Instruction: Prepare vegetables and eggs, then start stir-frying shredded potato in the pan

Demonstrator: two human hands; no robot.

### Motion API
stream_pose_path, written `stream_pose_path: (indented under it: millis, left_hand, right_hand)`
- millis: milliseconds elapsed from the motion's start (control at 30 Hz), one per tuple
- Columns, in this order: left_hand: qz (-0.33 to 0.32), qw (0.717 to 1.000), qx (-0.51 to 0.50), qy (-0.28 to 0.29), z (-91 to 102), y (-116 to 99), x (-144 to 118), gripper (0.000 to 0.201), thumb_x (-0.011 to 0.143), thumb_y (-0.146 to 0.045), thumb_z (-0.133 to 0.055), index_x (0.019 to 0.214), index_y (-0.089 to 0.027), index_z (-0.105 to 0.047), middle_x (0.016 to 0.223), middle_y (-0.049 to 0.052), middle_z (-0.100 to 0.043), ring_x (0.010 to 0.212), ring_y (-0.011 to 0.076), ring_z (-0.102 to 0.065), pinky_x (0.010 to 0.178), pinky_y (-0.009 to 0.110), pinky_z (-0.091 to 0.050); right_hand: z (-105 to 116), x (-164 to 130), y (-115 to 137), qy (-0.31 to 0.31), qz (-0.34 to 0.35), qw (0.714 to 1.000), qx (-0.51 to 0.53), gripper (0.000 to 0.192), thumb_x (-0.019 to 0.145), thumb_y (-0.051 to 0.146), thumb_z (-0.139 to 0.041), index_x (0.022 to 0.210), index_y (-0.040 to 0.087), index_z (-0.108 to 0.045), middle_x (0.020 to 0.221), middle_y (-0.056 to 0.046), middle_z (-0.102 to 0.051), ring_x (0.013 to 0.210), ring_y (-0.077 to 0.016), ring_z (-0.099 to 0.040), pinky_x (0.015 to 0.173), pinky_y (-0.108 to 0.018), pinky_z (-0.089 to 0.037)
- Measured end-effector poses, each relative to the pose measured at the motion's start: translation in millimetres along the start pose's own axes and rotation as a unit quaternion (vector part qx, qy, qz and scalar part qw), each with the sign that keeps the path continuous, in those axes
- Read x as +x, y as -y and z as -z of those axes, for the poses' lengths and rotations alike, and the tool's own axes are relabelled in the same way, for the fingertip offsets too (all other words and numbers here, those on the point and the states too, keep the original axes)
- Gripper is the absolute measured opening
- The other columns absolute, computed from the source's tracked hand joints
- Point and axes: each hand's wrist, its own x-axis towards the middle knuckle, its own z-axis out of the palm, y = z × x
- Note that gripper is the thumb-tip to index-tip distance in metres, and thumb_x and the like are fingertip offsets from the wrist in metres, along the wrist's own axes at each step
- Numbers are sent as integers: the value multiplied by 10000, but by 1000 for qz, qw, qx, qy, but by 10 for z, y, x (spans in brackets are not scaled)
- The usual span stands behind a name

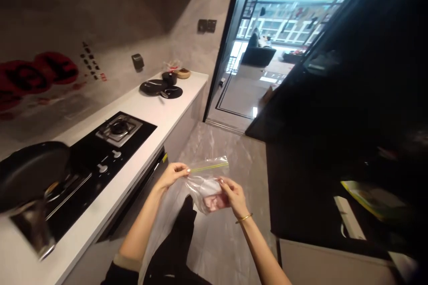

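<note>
Both hands, left hand (171,173) and right hand (232,196), pinched the clear zip-top plastic bag of pink meat (209,189) beside the white bench (140,142); judged mid-opening, its seal needing pulling apart.

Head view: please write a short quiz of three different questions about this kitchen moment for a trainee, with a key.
1. True or false: both hands hold the bag over the floor, not over the counter.
2. Which hand pinches the bag at its zip strip? A. left hand B. right hand
3. Fill in: on the hob, the near burner carries a black ____.

Key
1. True. The left hand and right hand are beside the counter, above the floor.
2. A. The right hand holds lower, by the pink contents.
3. pan.
</note>
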Motion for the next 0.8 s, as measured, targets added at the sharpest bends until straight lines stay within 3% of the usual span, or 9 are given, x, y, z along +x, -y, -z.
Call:
stream_pose_path:
  millis: [133,300,500,800]
  left_hand:
    - [-31,982,117,146,-66,-176,1150,239,692,-377,-669,683,-139,-661,655,17,-627,625,120,-531,615,211,-381]
    - [-111,939,221,238,-370,-506,2600,199,779,-297,-544,706,-143,-648,674,8,-612,641,119,-505,639,211,-380]
    - [-171,900,289,278,-871,-713,4300,173,775,-245,-515,712,-151,-647,682,-1,-620,646,117,-518,652,207,-381]
    - [-184,907,278,257,-1582,-1065,6895,200,800,-282,-520,788,-135,-655,741,18,-661,683,121,-554,663,207,-406]
  right_hand:
    - [443,908,-10,-3,-15,1000,-10,416,623,559,-673,776,178,-739,859,-100,-728,832,-244,-652,801,-368,-486]
    - [1005,1978,127,-47,-40,998,-1,386,637,538,-676,773,181,-736,875,-89,-730,850,-244,-658,836,-381,-479]
    - [1622,3279,243,-70,-51,996,-2,368,617,517,-695,755,180,-745,851,-90,-734,846,-250,-663,858,-396,-473]
    - [2700,5644,174,-54,-60,997,13,401,615,539,-690,772,174,-749,880,-97,-731,868,-256,-656,866,-394,-469]
